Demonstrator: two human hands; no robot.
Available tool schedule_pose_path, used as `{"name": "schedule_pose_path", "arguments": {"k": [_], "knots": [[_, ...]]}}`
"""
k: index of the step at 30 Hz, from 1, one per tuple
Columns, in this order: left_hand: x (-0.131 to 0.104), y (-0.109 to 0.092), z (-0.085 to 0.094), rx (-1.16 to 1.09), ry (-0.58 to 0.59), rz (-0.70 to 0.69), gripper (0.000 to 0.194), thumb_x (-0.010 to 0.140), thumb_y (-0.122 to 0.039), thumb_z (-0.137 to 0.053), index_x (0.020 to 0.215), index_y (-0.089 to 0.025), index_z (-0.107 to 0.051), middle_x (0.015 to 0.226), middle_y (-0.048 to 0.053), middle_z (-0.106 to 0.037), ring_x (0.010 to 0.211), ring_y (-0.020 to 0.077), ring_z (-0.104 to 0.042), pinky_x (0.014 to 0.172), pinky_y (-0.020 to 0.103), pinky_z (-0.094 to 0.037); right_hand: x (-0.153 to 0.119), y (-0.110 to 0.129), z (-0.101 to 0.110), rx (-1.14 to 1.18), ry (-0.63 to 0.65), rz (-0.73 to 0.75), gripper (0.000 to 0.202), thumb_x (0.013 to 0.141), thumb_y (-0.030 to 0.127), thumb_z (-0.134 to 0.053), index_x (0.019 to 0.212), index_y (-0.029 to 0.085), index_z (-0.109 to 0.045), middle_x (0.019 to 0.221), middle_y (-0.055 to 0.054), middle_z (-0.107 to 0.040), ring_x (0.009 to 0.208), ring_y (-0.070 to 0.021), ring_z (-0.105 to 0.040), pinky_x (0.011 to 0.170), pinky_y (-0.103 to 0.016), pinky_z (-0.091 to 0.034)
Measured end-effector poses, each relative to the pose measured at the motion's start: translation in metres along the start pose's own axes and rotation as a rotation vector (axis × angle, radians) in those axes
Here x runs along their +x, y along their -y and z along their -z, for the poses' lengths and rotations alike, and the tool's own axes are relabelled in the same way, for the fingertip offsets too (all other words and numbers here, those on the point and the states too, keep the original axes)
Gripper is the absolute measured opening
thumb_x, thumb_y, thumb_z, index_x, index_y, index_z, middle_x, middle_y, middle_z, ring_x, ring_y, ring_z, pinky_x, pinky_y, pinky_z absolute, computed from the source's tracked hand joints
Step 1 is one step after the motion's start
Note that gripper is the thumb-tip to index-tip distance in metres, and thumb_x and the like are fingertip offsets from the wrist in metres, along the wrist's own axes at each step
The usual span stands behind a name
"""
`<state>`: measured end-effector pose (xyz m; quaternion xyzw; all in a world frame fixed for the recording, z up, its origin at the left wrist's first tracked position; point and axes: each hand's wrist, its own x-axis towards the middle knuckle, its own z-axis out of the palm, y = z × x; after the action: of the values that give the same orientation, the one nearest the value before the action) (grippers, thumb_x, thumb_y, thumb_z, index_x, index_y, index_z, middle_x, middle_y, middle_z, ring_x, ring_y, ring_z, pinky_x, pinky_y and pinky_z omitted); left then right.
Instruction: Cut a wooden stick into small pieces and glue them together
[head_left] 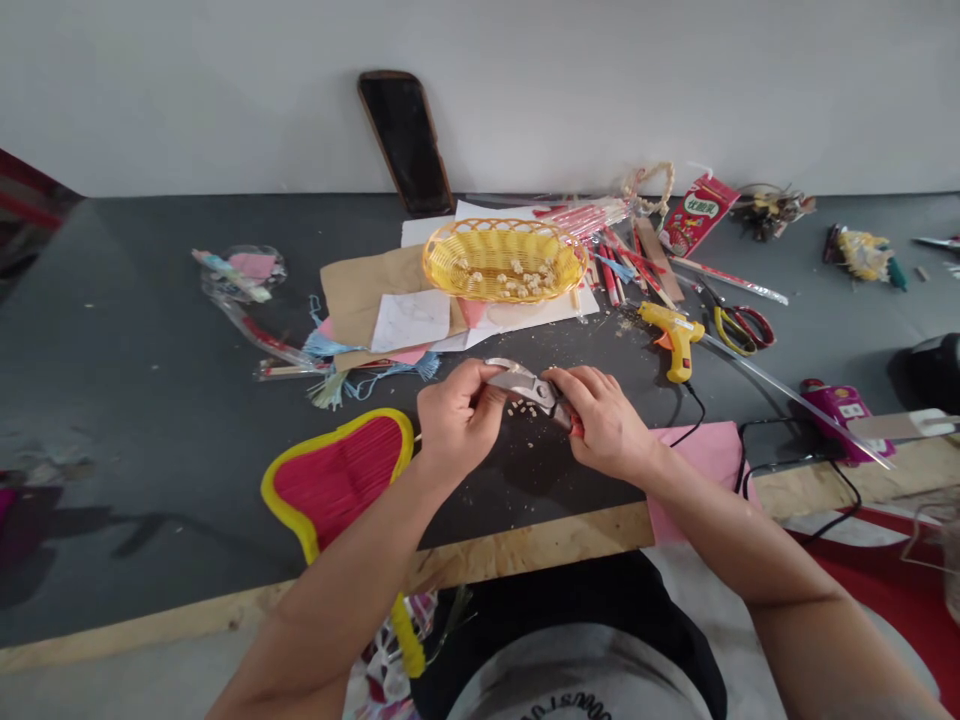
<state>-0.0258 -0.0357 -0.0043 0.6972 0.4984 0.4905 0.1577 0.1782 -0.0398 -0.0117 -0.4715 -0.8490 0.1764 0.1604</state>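
My right hand (609,422) is closed around the reddish handles of a pair of pruning shears (534,388). The metal blades point left, to my left hand (459,412), whose thumb and fingers are pinched together at the blade tips. What lies in that pinch is too small or hidden to make out. Small pale cut pieces (519,409) are scattered on the dark table just below the shears. Beyond my hands stands a yellow woven basket (480,245) with several small pale clusters in it. A red fan-shaped piece with a yellow border (337,475) lies beside my left forearm.
To the right are a yellow glue gun (675,338), scissors (742,328), a red drink carton (699,215) and a purple box (847,420). Brown cardboard (367,300) and blue tassels (390,370) lie at left. A phone (406,140) leans on the wall.
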Motion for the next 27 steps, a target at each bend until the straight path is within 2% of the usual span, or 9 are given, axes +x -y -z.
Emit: {"name": "schedule_pose_path", "arguments": {"k": [7,15,22,27], "knots": [[-0.0003,0.0002,0.0011,0.03,0.0,-0.02,0.009,0.088,-0.019,-0.062,0.081,-0.02,-0.067,0.068,-0.003,-0.073,0.056,0.0094,-0.066,0.055,0.018,-0.048,0.0,-0.0029,0.0027,0.03,0.013,0.03,0.064,0.075,0.008,-0.05,0.138,0.018,-0.048,0.127,-0.014,-0.061,0.116,-0.0291,-0.055,0.093,-0.044,-0.045],[0.0,0.0037,0.0009,0.069,0.015,-0.047,0.008,0.09,-0.019,-0.059,0.087,-0.021,-0.067,0.074,-0.002,-0.075,0.064,0.0116,-0.07,0.06,0.019,-0.05,0.0017,-0.0017,-0.0019,-0.099,-0.074,0.026,0.073,0.075,0.01,-0.052,0.147,0.016,-0.041,0.132,-0.014,-0.059,0.118,-0.0305,-0.051,0.108,-0.054,-0.033],[0.0004,-0.0013,0.0028,0.067,0.079,-0.02,0.012,0.091,-0.019,-0.056,0.089,-0.022,-0.067,0.07,-0.003,-0.075,0.065,0.0127,-0.072,0.059,0.019,-0.052,0.0014,-0.0045,-0.0031,-0.059,-0.1,0.074,0.07,0.077,0.007,-0.051,0.146,0.014,-0.042,0.13,-0.015,-0.058,0.115,-0.0292,-0.051,0.103,-0.046,-0.044],[0.0002,-0.0004,0.0015,0.075,0.087,-0.018,0.014,0.092,-0.019,-0.055,0.09,-0.023,-0.068,0.07,-0.003,-0.076,0.065,0.013,-0.073,0.06,0.019,-0.053,0.0,-0.0032,-0.0041,-0.032,-0.064,0.061,0.063,0.076,0.006,-0.051,0.139,0.013,-0.047,0.127,-0.015,-0.06,0.112,-0.0294,-0.054,0.099,-0.046,-0.049]]}}
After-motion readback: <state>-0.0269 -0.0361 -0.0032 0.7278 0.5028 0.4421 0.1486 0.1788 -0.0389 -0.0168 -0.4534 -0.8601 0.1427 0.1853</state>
